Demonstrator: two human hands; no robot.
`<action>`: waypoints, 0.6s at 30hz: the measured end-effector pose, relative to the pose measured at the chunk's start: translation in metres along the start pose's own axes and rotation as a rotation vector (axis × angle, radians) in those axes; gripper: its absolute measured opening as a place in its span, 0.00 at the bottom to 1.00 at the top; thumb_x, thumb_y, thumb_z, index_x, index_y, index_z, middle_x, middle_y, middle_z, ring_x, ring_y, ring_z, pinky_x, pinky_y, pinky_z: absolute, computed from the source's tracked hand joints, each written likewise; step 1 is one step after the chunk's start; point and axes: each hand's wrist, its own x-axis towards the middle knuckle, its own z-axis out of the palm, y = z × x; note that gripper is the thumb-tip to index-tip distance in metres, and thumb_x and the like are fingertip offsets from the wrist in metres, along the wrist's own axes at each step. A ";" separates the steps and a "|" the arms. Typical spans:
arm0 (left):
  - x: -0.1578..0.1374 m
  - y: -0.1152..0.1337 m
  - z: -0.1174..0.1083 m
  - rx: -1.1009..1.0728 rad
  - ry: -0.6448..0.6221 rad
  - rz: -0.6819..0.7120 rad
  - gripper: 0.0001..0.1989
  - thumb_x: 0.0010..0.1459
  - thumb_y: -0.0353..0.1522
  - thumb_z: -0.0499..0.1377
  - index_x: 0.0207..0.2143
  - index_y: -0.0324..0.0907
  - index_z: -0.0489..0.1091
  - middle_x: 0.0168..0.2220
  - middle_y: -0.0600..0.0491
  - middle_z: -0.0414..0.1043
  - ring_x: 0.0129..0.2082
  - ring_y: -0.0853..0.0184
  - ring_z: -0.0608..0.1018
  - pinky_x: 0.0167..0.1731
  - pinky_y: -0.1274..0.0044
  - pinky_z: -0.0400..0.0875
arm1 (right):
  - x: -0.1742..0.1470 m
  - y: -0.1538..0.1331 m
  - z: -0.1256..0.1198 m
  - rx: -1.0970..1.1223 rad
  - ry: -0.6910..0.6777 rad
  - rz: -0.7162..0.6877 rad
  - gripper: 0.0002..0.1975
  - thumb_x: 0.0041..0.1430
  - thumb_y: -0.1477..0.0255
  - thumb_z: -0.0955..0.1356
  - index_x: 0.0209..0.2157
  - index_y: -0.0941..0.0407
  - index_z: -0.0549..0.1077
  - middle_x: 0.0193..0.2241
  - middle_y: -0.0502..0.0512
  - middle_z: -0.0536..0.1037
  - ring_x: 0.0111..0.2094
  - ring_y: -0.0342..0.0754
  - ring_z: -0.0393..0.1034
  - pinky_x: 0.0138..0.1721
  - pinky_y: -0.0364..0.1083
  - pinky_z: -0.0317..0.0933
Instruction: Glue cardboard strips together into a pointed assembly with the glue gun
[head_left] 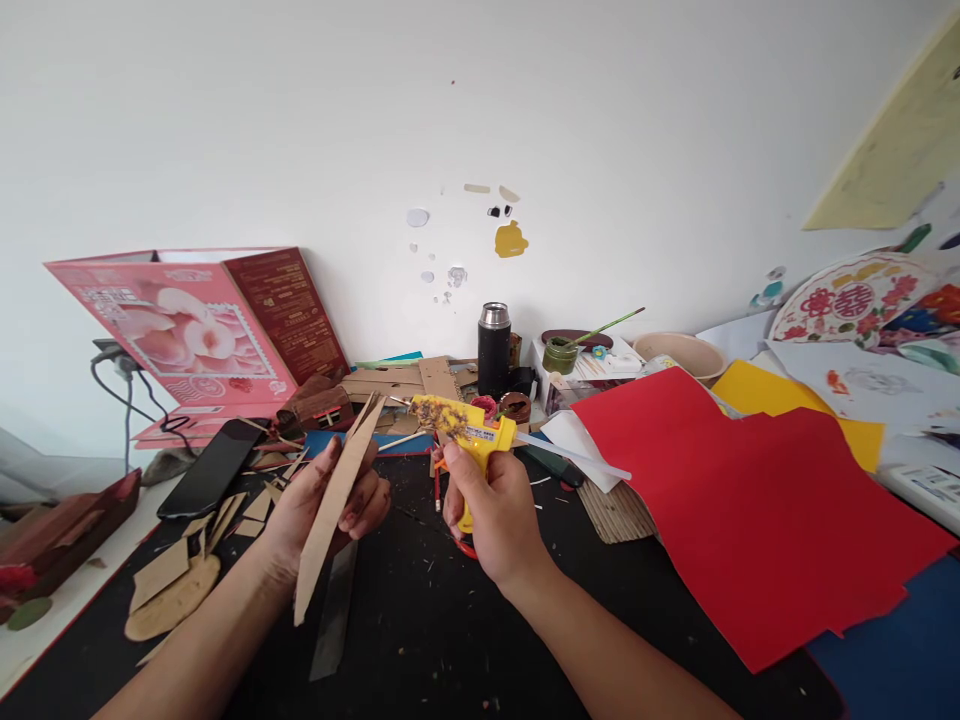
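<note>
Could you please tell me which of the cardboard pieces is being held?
The long cardboard strip in the left hand; others, like the small scraps, lie unheld on the table.

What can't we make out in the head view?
All in the head view:
- Glue gun handle: partly hidden by the right hand.
- Left hand: partly hidden by the cardboard strip.
- Flat grey strip: far end hidden by the left hand.
- Glue gun label: print too small.
- Yellow sheet: cut off by right edge.
</note>
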 end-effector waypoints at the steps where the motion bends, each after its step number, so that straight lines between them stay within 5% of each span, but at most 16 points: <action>1: 0.000 0.000 0.000 0.001 0.001 0.002 0.21 0.66 0.45 0.68 0.27 0.42 0.68 0.15 0.57 0.67 0.15 0.68 0.70 0.21 0.77 0.67 | 0.000 0.000 0.000 0.002 0.001 0.001 0.31 0.59 0.42 0.74 0.19 0.52 0.67 0.12 0.47 0.66 0.13 0.41 0.59 0.16 0.41 0.54; 18: 0.001 -0.001 -0.001 0.004 -0.007 0.017 0.20 0.65 0.46 0.69 0.28 0.42 0.73 0.15 0.56 0.70 0.15 0.68 0.72 0.21 0.77 0.70 | 0.000 -0.002 0.000 0.007 -0.012 0.017 0.30 0.58 0.42 0.73 0.20 0.52 0.67 0.12 0.46 0.66 0.14 0.41 0.58 0.17 0.42 0.54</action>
